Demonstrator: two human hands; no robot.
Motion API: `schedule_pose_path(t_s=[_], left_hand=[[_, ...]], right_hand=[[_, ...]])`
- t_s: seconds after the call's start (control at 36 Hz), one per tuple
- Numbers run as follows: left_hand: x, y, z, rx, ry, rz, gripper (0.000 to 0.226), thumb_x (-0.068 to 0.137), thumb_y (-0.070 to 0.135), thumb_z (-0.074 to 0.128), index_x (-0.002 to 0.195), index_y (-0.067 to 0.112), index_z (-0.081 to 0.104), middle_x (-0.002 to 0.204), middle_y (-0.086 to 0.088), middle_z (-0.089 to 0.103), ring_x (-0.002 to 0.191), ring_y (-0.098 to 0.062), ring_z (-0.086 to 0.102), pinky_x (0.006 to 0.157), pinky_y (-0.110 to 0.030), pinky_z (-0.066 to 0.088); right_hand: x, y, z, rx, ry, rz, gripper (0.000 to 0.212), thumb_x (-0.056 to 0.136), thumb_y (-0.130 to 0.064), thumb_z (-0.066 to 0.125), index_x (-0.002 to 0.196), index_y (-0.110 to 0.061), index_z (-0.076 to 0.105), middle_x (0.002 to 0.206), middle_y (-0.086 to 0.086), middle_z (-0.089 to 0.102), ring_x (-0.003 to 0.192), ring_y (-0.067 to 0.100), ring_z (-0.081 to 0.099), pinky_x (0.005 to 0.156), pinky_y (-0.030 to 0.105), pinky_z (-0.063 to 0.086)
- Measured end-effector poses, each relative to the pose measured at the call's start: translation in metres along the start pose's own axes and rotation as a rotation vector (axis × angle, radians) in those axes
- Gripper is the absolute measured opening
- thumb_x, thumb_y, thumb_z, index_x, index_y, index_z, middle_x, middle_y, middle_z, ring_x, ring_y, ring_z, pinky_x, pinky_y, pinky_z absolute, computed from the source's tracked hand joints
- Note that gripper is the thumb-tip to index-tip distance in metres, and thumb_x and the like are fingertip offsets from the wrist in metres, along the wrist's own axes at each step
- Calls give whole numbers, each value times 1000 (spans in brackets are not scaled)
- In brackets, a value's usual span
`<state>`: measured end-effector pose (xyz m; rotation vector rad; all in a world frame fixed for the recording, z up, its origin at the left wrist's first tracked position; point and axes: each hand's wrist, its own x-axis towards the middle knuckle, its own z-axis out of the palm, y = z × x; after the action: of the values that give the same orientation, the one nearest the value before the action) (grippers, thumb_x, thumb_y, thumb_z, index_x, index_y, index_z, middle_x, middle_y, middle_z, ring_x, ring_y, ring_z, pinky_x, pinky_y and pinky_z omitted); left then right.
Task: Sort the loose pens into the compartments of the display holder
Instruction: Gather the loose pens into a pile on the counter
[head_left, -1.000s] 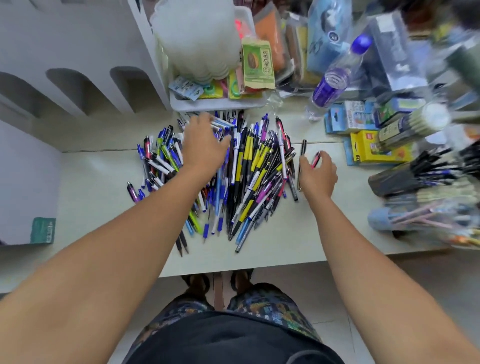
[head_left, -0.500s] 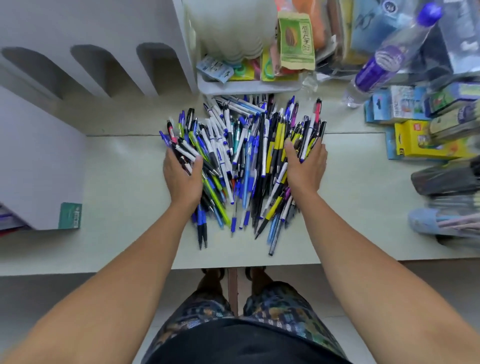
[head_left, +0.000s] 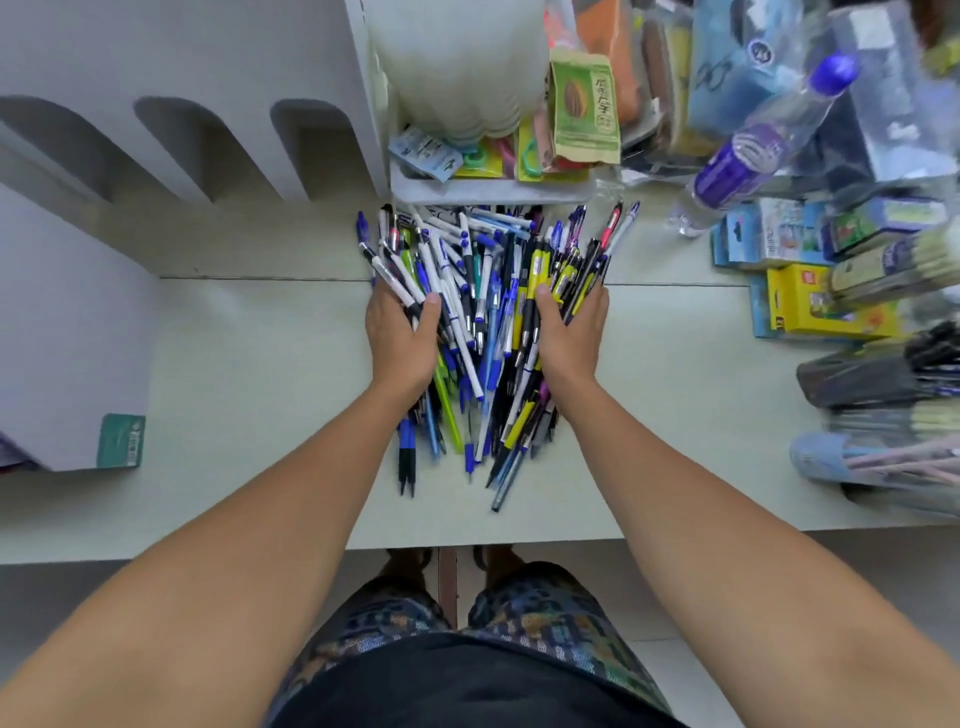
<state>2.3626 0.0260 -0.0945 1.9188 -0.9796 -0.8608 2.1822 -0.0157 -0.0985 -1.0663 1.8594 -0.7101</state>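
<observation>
- The white table (head_left: 260, 364) fills most of what we see, and every place below is given from the heap of pens (head_left: 483, 312) lying on it.
- To the left of the heap and a little behind it stands the white display holder (head_left: 182, 78), its arched compartments showing no pens.
- Directly behind the heap, touching it, sits a tray (head_left: 488, 189) of small packets; a bottle (head_left: 753, 150) lies off to the right.
- We judge the pens light, stiff and slippery, likely to slide apart; best taken around the middle of the barrels.
- Our left hand (head_left: 402, 340) cups the heap's left side, thumb curled over several pens.
- Our right hand (head_left: 569, 332) presses the right side, thumb hooked over a yellow pen, the fingers hidden behind the pens.
</observation>
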Motion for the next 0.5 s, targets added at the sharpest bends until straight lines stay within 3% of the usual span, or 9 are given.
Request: schedule_pose_path(t_s=[0.19, 0.33, 0.5], left_hand=[[1, 1, 4, -27, -56, -15, 77, 91, 61, 48, 154, 19, 33, 153, -2, 44, 143, -21, 39, 119, -48, 33], [3, -9, -15, 1, -51, -47, 83, 87, 69, 53, 154, 25, 33, 154, 1, 43, 144, -20, 37, 119, -49, 33], [-2, -22, -47, -18, -10, -94, 76, 87, 60, 60, 151, 25, 39, 151, 6, 43, 140, -14, 40, 120, -45, 32]], right_hand=[[-1, -9, -3, 47, -4, 2, 93, 94, -59, 60, 164, -23, 9, 171, -4, 10, 156, 16, 12, 127, 41, 16], [1, -5, -22, 14, 31, -20, 97, 93, -63, 60, 164, -27, 6, 171, -7, 8, 157, 15, 11, 126, 40, 16], [-11, 21, -46, -111, 170, -23, 90, 95, -66, 53, 163, -22, 14, 170, -1, 15, 157, 17, 12, 128, 41, 14]])
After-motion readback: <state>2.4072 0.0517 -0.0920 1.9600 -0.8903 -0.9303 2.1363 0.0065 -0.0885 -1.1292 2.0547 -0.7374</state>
